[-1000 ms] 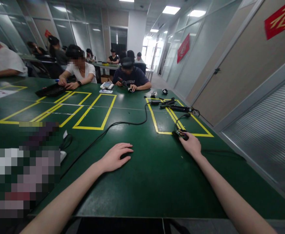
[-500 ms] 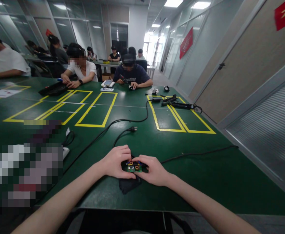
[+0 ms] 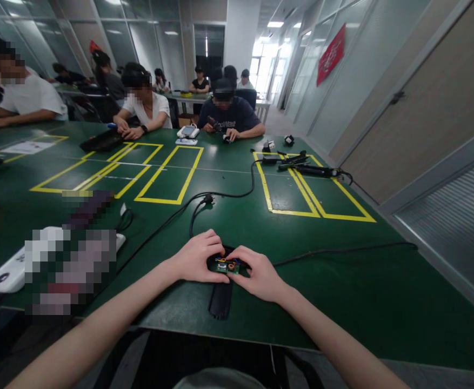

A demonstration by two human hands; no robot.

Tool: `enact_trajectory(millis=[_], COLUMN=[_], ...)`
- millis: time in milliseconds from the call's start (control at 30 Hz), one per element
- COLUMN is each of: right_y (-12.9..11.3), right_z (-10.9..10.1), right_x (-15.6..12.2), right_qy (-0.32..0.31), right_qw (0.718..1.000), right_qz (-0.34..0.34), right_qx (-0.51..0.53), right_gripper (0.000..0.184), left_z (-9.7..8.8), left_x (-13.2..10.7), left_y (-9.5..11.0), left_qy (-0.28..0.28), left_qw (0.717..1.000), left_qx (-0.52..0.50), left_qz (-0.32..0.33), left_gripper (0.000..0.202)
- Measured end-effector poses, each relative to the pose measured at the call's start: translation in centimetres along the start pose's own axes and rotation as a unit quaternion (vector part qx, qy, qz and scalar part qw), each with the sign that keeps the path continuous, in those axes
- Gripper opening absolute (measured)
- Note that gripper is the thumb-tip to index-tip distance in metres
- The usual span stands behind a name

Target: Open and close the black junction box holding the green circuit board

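Left hand (image 3: 197, 257) and right hand (image 3: 262, 274) face each other, half curled, with fingers on the far side and thumbs on the near side, gripping one circuit board between them. Under them spreads the green worktop (image 3: 342, 308), marked farther off with yellow tape (image 3: 158, 201). Beside the right hand, a black cord (image 3: 350, 250) runs rightward across it. Just below the thumbs lies a dark strip (image 3: 219, 301), its long axis running away from the person and its free end toward the near edge; the hands hide whether it joins the board. The circuit board (image 3: 227, 268) sits near the worktop's front, its long axis roughly left to right, component side up. Beyond the left hand, a plug (image 3: 208, 199) points its prongs right. Smallest is the board's copper-coloured coil (image 3: 231, 267), close to the right fingertips.
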State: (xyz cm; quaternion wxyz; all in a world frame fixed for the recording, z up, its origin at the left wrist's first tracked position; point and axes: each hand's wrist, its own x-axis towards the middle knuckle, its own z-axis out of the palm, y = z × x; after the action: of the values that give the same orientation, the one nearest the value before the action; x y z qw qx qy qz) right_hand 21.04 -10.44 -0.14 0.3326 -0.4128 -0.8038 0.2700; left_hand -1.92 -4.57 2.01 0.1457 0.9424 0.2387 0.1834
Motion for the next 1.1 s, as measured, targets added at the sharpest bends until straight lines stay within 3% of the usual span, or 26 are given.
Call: enact_trajectory(millis=[133, 267, 500, 633, 933, 1100], right_y=[0.0, 0.2, 1.5, 1.8, 1.7, 1.9], right_z=[0.1, 0.1, 0.3, 0.3, -0.1, -0.1], right_x=[-0.2, 0.1, 2.6, 2.7, 2.5, 2.5], right_qy=[0.001, -0.004, 0.006, 0.018, 0.027, 0.037], right_qw=[1.000, 0.999, 0.995, 0.996, 0.998, 0.996], right_qz=[0.004, -0.010, -0.007, -0.021, -0.060, -0.078], right_qx=[-0.014, -0.033, -0.100, -0.088, 0.005, -0.016], right_gripper=[0.025, 0.031, 0.034, 0.038, 0.033, 0.020], left_z=[0.0, 0.2, 0.3, 0.3, 0.6, 1.0], left_x=[-0.8, -0.9, -0.7, -1.0, -0.4, -0.2], left_y=[0.9, 1.5, 0.1, -0.1, 0.3, 0.3], left_qy=[0.020, 0.022, 0.031, 0.037, 0.081, 0.093], left_qw=[0.999, 0.997, 0.996, 0.995, 0.990, 0.989], left_qx=[-0.033, -0.051, -0.049, -0.054, -0.045, -0.030], left_qz=[-0.032, -0.050, -0.067, -0.076, -0.103, -0.114], left_gripper=[0.061, 0.046, 0.062, 0.068, 0.021, 0.015])
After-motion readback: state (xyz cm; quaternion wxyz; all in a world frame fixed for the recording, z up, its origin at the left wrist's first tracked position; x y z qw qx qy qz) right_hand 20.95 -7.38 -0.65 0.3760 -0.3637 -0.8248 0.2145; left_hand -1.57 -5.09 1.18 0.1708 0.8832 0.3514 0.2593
